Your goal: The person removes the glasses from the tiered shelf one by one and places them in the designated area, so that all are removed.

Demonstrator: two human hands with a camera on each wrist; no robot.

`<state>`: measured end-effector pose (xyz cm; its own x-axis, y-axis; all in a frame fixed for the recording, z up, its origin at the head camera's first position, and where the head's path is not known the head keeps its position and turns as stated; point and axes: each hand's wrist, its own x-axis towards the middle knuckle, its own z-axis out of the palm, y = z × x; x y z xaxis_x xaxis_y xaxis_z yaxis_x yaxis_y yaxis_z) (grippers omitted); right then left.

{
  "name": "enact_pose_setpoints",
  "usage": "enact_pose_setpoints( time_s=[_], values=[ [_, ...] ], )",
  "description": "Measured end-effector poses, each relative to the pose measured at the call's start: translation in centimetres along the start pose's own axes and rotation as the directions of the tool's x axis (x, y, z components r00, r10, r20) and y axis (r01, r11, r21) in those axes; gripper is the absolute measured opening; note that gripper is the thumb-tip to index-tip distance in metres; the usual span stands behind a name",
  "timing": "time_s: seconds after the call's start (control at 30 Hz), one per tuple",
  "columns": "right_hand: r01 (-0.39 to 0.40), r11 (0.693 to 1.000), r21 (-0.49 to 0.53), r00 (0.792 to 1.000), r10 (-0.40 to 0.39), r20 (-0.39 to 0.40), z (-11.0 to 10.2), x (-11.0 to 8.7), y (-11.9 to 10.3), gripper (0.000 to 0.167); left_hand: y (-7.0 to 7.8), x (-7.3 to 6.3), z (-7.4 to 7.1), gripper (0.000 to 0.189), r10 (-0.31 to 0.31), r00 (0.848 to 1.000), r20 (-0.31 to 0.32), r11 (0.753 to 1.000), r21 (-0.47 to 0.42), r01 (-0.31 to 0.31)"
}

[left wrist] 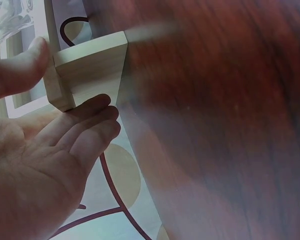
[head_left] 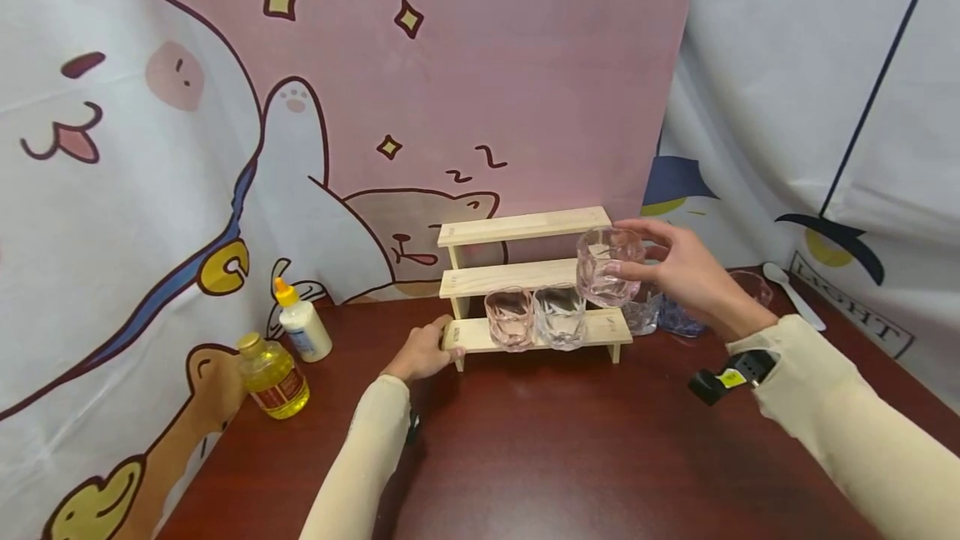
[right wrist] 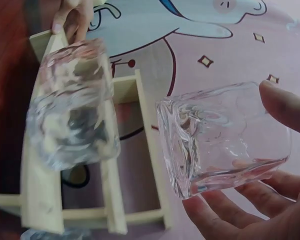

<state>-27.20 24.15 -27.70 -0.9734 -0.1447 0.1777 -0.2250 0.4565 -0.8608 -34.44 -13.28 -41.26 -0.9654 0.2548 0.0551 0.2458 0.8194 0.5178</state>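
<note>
A pale pink faceted glass tumbler [head_left: 606, 269] is held up in my right hand [head_left: 690, 269], pinched between thumb and fingers, in front of the right end of a three-tier wooden rack [head_left: 517, 279]. In the right wrist view the tumbler [right wrist: 225, 135] is tilted and apart from the rack. My left hand [head_left: 422, 352] holds the left end of the lowest tier; in the left wrist view its thumb rests on the board [left wrist: 52, 82] and its fingers lie along the leg. A pinkish tumbler [head_left: 512, 322] and a clear tumbler [head_left: 560, 319] stand side by side on that tier.
Behind my right hand, a clear glass [head_left: 642, 317], a bluish glass [head_left: 677, 321] and a partly hidden pinkish glass [head_left: 756, 286] stand near a white spoon [head_left: 797, 300]. An oil bottle [head_left: 276, 382] and a yellow-capped white bottle [head_left: 307, 330] stand at the left. Printed cloth hangs behind.
</note>
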Motion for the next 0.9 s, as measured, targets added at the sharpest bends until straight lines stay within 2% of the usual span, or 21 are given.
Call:
enact_pose_setpoints(
  time_s=[0.2,0.43,0.7,0.9],
  values=[
    [-0.010,1.000,-0.018,1.000,0.010,-0.009,-0.6,-1.2,2.3,0.076,-0.2,-0.1,0.0,0.044,0.006,1.000,-0.008,1.000,-0.001,-0.006],
    [-0.001,0.998,-0.058,1.000,0.000,-0.027,-1.2,-1.7,4.5,0.076,-0.1,0.0,0.0,0.045,0.020,1.000,-0.010,1.000,0.003,-0.020],
    [-0.075,0.995,-0.066,0.997,0.074,-0.010,-1.4,-2.0,7.4,0.083,0.3,0.0,-0.2,0.046,0.014,1.000,-0.006,1.000,0.002,-0.014],
    [-0.075,0.992,-0.097,0.997,0.075,-0.008,-1.6,-2.3,9.7,0.081,0.3,0.0,-0.2,0.045,0.016,1.000,-0.004,1.000,0.005,-0.016]
  ],
)
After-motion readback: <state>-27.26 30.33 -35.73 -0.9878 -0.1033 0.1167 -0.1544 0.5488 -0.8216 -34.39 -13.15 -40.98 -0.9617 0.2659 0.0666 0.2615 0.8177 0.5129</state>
